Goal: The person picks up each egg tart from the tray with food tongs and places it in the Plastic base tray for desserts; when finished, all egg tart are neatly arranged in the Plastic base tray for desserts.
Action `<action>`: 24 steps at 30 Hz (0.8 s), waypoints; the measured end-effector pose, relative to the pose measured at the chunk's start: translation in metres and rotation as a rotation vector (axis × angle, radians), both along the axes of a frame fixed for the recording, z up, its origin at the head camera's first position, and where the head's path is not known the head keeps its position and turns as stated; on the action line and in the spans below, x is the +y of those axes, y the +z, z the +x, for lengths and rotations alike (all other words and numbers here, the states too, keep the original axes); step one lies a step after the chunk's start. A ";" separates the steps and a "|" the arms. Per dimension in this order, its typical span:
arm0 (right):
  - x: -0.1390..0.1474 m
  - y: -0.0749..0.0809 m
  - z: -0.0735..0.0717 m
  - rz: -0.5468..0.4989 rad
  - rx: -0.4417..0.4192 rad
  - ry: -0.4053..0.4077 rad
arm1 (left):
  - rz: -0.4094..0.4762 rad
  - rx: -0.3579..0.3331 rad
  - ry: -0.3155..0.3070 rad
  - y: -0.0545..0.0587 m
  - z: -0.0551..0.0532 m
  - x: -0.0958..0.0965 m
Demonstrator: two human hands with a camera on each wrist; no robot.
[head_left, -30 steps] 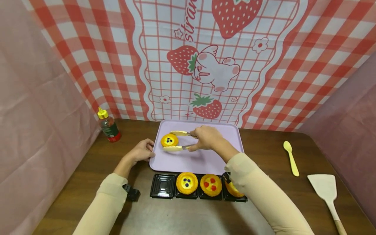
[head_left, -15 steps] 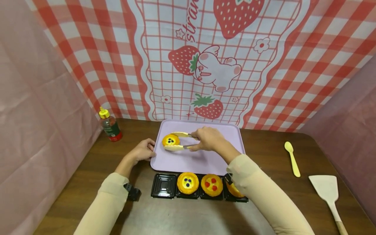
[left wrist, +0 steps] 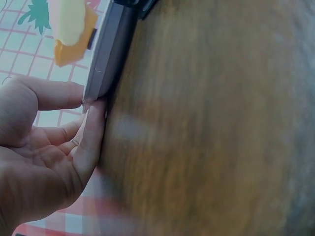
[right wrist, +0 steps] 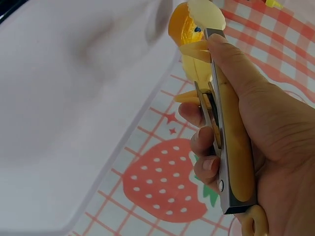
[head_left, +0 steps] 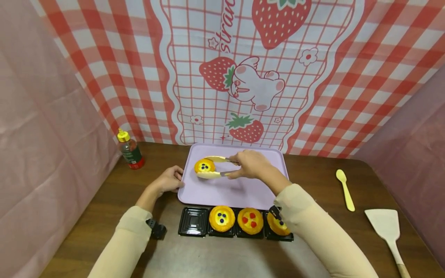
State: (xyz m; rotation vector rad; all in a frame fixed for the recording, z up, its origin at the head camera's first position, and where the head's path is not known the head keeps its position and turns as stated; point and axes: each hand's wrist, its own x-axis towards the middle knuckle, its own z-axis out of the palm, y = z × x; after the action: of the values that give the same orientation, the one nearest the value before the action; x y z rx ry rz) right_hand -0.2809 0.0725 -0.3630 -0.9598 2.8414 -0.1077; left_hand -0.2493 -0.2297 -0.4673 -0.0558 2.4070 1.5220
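My right hand (head_left: 252, 165) grips a pair of tongs (head_left: 209, 175) with pale yellow tips, one tip on each side of a golden egg tart (head_left: 204, 166) topped with blue berries. The right wrist view shows the tart (right wrist: 178, 25) held up above the tray, a shadow below it. My left hand (head_left: 170, 179) pinches the left edge of the lilac tray (head_left: 226, 195). In the left wrist view its thumb and fingers meet at the tray's rim (left wrist: 106, 61).
A black tray (head_left: 194, 221) in front has a bare left compartment; tarts with blue berries (head_left: 221, 218) and red berries (head_left: 250, 221) and a half-hidden one (head_left: 276, 226) fill the others. A squeeze bottle (head_left: 130, 151) stands left; a yellow spoon (head_left: 345, 189) and white spatula (head_left: 386, 226) lie right.
My right hand has moved slightly right with the tongs and the tart between their tips. More of the rightmost tart shows beside the sleeve. My left hand stays at the tray's edge.
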 end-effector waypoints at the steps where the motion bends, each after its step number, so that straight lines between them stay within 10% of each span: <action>1: 0.002 0.002 0.001 -0.001 0.005 0.004 | -0.002 0.002 -0.003 0.000 0.000 0.000; 24: 0.030 0.048 0.043 -0.053 0.102 0.109 | -0.024 0.018 -0.010 -0.001 -0.001 0.001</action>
State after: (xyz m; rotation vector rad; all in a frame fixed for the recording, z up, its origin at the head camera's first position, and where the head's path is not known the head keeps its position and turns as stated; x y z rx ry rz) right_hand -0.2379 0.1021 -0.3154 -1.1603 2.8833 -0.1261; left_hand -0.2503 -0.2289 -0.4687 -0.0357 2.4361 1.4957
